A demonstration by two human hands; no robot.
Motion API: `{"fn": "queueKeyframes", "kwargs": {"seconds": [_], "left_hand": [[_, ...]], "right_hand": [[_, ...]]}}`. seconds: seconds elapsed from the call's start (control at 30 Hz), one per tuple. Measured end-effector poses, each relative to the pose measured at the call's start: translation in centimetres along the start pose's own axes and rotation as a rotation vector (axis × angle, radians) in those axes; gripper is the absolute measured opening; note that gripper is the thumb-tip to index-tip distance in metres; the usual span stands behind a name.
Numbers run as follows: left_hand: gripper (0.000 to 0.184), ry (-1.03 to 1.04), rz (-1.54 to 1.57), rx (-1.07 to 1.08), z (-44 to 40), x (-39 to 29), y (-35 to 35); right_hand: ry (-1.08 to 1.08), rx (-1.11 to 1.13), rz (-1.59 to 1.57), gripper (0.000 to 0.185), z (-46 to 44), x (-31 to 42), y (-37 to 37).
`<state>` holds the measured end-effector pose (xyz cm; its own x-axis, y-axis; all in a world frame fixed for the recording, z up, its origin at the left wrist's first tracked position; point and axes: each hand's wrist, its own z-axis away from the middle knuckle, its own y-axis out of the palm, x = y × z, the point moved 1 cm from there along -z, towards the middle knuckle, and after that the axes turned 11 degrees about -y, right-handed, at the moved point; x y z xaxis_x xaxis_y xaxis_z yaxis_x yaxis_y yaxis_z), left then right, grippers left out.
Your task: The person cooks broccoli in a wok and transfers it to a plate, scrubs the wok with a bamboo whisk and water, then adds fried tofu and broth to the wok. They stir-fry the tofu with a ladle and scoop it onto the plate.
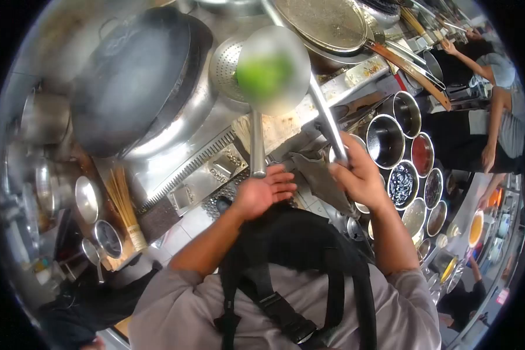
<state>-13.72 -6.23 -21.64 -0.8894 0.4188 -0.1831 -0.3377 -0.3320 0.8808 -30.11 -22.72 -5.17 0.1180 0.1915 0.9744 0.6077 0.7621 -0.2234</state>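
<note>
My left hand [262,195] lies palm up with its fingers loosely spread, close to the handle end of a perforated metal skimmer [257,143]; whether they touch, I cannot tell. My right hand [360,175] is closed round a long metal handle [326,114], which runs up and away. A pale, round, blurred shape with bright green [266,73] in it covers the middle of that handle and part of the skimmer's bowl, and its kind cannot be made out. Left of the skimmer, a large dark wok [140,81] sits tilted in a shiny metal ring, hazed by steam.
Several pots of sauces and liquids [402,184] stand on the right. A round mesh strainer [324,23] with a wooden handle [417,76] rests at the top. Bamboo brush [125,204] and small pans are on the left. Other people [496,105] stand at right.
</note>
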Motion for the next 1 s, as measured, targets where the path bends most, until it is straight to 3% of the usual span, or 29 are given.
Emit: {"fn": "queueKeyframes", "kwargs": {"seconds": [0.03, 0.07, 0.13, 0.17, 0.27, 0.33, 0.43, 0.47, 0.57, 0.63, 0.7, 0.77, 0.83, 0.9, 1.0], "left_hand": [[0.061, 0.032, 0.276, 0.189, 2.4, -1.0, 1.2], [0.061, 0.140, 0.379, 0.110, 4.2, -2.3, 3.7], [0.049, 0.175, 0.220, -0.013, 4.2, -5.2, 4.8], [0.028, 0.112, 0.227, -0.097, 2.4, -6.0, 3.8], [0.013, 0.139, 0.043, -0.204, 3.5, -7.8, 8.5], [0.012, -0.014, 0.145, -0.213, 8.1, -7.6, 10.7], [0.011, 0.050, 0.137, -0.066, 16.2, -5.4, 13.8], [0.020, 0.034, 0.140, 0.054, 18.4, -5.3, 14.0], [0.037, 0.072, 0.135, 0.153, 24.2, -6.2, 15.6], [0.041, 0.252, -0.022, 0.076, 26.1, -6.9, 15.5], [0.048, 0.462, -0.219, -0.211, 27.4, -8.0, 15.9], [0.044, 0.618, -0.348, -0.431, 28.2, -10.0, 15.7], [0.042, 0.737, -0.466, -0.570, 28.6, -11.6, 14.1], [0.044, 0.772, -0.533, -0.627, 27.7, -14.0, 10.6], [0.064, 1.060, -0.893, -1.081, 27.1, -17.0, 3.4]], "right_hand": [[0.059, -0.025, 0.003, 0.060, 1.6, -0.2, -0.9], [0.116, -0.042, 0.007, 0.060, 3.0, -0.7, -1.3], [0.204, -0.119, -0.061, 0.058, 5.2, -0.8, -0.9], [0.251, -0.130, -0.119, 0.058, 5.9, -0.7, -0.6], [0.199, -0.256, -0.251, 0.061, 7.8, -0.1, 1.0], [0.145, -0.334, -0.225, 0.062, 8.6, 1.4, 1.8], [0.027, -0.349, -0.273, 0.062, 8.8, 4.0, 2.6], [0.016, -0.379, -0.248, 0.062, 8.6, 4.9, 3.1], [-0.108, -0.391, -0.265, 0.062, 7.8, 7.2, 5.4], [-0.173, -0.356, -0.307, 0.063, 6.8, 7.4, 7.0], [-0.181, -0.274, -0.329, 0.066, 4.9, 7.6, 9.1], [-0.157, -0.150, 0.056, 0.066, 1.3, 7.0, 11.4], [-0.575, -0.154, 0.594, 0.066, -3.4, 3.4, 13.6], [-0.340, -0.015, 0.638, 0.064, -5.8, 2.7, 14.5], [-0.338, -0.056, 0.595, 0.063, -5.6, 1.1, 15.2]]}}
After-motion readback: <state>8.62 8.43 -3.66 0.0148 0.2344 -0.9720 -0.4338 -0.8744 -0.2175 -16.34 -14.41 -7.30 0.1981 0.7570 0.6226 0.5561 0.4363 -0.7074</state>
